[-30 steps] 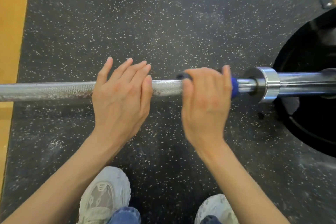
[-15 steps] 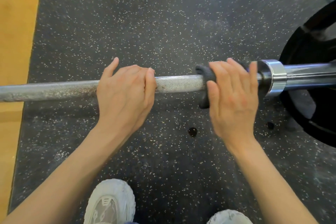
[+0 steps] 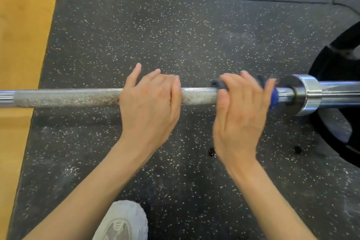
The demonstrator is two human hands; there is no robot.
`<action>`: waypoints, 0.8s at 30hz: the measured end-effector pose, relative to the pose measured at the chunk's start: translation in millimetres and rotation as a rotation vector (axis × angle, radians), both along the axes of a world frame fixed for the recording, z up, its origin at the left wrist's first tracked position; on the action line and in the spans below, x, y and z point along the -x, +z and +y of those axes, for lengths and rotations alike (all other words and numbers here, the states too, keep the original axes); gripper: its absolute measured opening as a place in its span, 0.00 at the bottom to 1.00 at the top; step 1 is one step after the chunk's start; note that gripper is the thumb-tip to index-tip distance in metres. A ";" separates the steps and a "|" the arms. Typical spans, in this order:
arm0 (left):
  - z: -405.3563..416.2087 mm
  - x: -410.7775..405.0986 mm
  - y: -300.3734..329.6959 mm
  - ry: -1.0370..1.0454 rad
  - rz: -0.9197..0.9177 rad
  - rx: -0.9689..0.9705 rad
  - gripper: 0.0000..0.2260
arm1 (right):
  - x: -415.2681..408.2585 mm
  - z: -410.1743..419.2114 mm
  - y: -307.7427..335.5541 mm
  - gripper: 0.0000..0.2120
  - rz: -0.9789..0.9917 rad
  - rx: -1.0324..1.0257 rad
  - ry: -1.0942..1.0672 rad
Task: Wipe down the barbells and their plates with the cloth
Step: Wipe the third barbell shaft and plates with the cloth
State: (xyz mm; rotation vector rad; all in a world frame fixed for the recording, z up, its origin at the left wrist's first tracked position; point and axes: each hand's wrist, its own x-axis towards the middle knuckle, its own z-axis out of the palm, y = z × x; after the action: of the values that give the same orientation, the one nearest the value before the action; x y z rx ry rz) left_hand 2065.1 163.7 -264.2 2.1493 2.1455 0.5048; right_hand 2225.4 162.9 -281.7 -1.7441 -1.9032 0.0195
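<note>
The knurled steel barbell shaft [image 3: 78, 97] crosses mid-frame. Left hand [image 3: 150, 101] curls round it, steadying. Right of centre, right hand [image 3: 241, 107] wraps the dark blue-edged cloth [image 3: 272, 97] beside the chrome collar [image 3: 307, 94]; better to squeeze harder, twist, then reach the black plate [image 3: 335, 76].

A knurled steel barbell [image 3: 78, 97] lies level across the floor, a dark cloth [image 3: 217, 83] wrapped near its collar, black plate [image 3: 339, 76] at right.
</note>
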 end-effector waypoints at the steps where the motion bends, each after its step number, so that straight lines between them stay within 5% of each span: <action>1: -0.9 -0.3 -0.2 -0.008 0.009 0.001 0.22 | 5.5 -1.1 0.3 0.21 -0.019 -0.001 0.085; 4: -3.9 0.3 -0.3 -0.023 0.008 0.012 0.23 | -21.9 4.4 2.7 0.20 -0.140 -0.005 0.236; 10: -12.0 -0.3 1.6 -0.028 -0.025 0.024 0.22 | -21.7 -0.9 11.7 0.20 -0.051 0.055 -0.052; 15: -21.9 2.8 4.8 -0.070 -0.014 0.058 0.23 | -27.9 -14.5 16.9 0.19 -0.185 0.105 0.181; 20: -32.1 2.5 2.9 -0.081 -0.027 0.049 0.22 | -31.4 -21.1 17.9 0.23 -0.092 0.136 -0.071; 24: -44.4 2.3 3.4 -0.101 -0.028 0.052 0.21 | -28.3 -36.5 18.3 0.23 -0.197 0.142 0.100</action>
State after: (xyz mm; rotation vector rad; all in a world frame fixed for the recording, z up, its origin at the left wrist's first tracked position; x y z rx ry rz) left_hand 2062.8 119.2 -260.8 2.1956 2.0001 0.4636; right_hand 2253.8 126.4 -263.4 -1.7980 -2.1779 0.0210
